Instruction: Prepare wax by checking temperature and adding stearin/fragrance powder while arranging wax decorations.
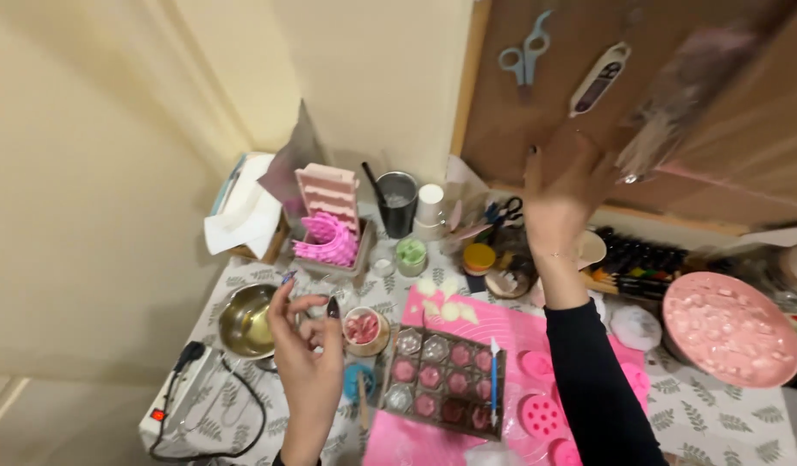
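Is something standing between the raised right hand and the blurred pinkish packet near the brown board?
Nothing visible does. The right hand is directly at the pinkish packet's lower end, before the brown board; blur hides whether they touch.

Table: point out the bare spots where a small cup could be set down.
Free: the leaf-print cloth at the near right, between the pink mat and round pink mould. A smaller patch lies front left beside the cable. Crowded: the back row around the dark cup, and the tray.
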